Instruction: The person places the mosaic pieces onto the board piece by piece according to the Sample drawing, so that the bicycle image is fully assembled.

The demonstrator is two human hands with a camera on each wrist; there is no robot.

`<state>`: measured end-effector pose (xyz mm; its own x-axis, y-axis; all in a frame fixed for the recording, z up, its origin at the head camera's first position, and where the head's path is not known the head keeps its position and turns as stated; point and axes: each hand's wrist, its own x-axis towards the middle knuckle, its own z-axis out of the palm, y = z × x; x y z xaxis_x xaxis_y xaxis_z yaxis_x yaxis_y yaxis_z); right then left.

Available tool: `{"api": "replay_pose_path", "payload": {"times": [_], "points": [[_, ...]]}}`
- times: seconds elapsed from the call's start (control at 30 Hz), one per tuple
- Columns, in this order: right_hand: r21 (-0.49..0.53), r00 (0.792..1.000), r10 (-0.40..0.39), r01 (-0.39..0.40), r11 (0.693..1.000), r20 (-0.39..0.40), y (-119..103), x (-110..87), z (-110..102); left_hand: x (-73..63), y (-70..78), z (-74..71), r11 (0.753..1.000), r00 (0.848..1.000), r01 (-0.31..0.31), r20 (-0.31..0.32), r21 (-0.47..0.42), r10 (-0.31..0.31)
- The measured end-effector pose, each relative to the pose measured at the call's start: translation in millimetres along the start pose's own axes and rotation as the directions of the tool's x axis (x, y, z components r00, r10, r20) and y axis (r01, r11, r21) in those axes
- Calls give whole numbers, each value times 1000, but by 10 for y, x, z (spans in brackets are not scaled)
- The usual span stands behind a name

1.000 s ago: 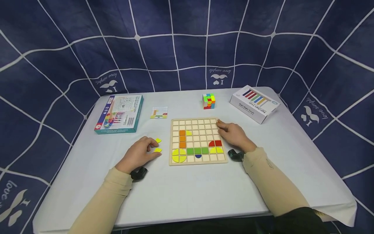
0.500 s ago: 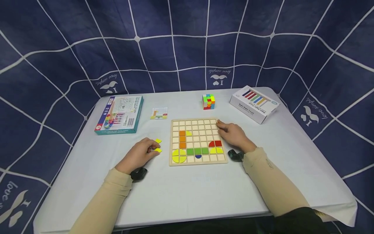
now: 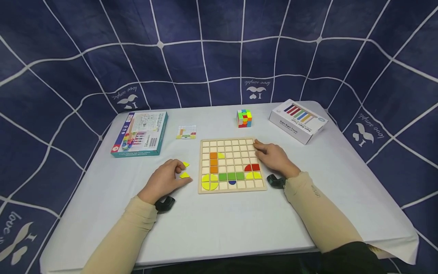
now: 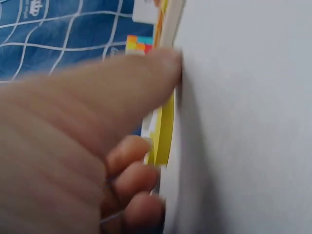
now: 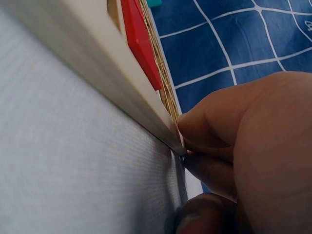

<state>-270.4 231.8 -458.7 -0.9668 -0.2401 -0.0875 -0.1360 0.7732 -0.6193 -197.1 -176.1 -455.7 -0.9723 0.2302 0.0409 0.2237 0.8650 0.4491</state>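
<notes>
A square wooden grid board (image 3: 233, 191) lies on the table with yellow, orange, green, red and blue tiles in some cells. To its left, two loose yellow quarter-round tiles (image 3: 184, 175) lie by my left hand (image 3: 163, 179). The thumb stretches out in front of them and the fingers curve loosely behind. In the left wrist view a yellow tile (image 4: 165, 131) shows between thumb and fingers, with no clear grip on it. My right hand (image 3: 275, 158) holds the board's right edge near its far corner; in the right wrist view its fingertips (image 5: 187, 124) meet that edge.
A small pattern card (image 3: 186, 132) lies beyond the tiles. A teal-sided box (image 3: 140, 133) is at the left, a puzzle cube (image 3: 244, 118) at the back, a white box (image 3: 297, 121) at the back right. A blue curtain (image 3: 219, 57) hangs behind the white-covered table.
My left thumb and fingers came closer together around the nearer yellow tile, then spread apart again, the thumb now reaching slightly farther right. The right hand and board have stayed still.
</notes>
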Motion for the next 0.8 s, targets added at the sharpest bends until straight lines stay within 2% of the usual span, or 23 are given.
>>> {"api": "replay_pose_path", "payload": {"times": [0.1,0.33,0.63,0.7,0.8], "points": [[-1,1000,0,0,1000,-1,-2,-3,-8,11,7,18,1000,1000,0,-14,10,0],[0,1000,-4,4,1000,-4,-9,-9,-1,-16,-3,-23,998,997,-67,23,18,67],[-4,1000,-2,2,1000,-3,5,-8,-8,4,-10,-30,999,998,-47,40,16,46],[-9,1000,-4,4,1000,-3,7,-4,-6,5,-4,-21,998,998,-54,30,24,53],[-15,1000,-8,8,1000,-4,14,1,-3,-11,43,-13,995,995,-101,-26,10,101]]}}
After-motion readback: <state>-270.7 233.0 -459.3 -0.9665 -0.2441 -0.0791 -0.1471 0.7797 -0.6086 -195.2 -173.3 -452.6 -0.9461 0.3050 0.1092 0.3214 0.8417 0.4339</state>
